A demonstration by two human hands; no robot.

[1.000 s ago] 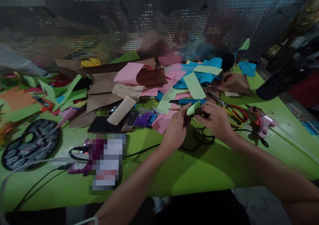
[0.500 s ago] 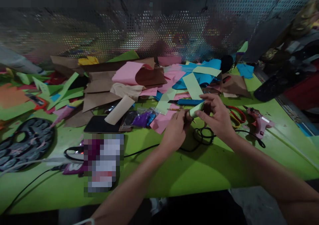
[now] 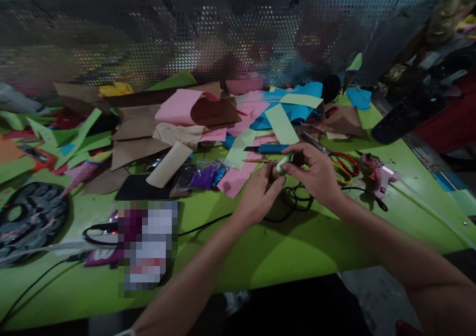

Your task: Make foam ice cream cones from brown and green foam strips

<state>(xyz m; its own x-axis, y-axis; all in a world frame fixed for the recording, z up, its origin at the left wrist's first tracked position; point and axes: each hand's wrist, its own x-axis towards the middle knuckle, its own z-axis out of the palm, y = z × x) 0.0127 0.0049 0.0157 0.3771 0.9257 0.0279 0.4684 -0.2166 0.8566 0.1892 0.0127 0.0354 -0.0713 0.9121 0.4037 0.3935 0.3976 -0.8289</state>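
Observation:
A small roll of pale green paper (image 3: 285, 165) is held between both hands above the green table (image 3: 282, 256). My left hand (image 3: 258, 192) pinches its lower left end, fingers closed. The fingers and thumb of my right hand (image 3: 314, 174) are curled round its upper right side. Just beyond the roll lie a blue utility knife (image 3: 273, 148) and a pencil (image 3: 256, 161). A looped black cable (image 3: 297, 199) runs on the table beneath the hands. Scissors with red and yellow handles (image 3: 347, 165) lie to the right of my right hand.
A pink glue gun (image 3: 381, 174) lies at the right. Coloured paper sheets (image 3: 178, 107) pile along the back against a perforated metal panel (image 3: 253, 43). At the left are a dark round tray (image 3: 33, 217), an orange cutter (image 3: 37, 155) and a black phone-like slab (image 3: 139, 187).
The pale green paper looks shorter and more tightly rolled, with my fingers closer together round it. The whole view has shifted slightly, and more of the scissors shows beside my right hand.

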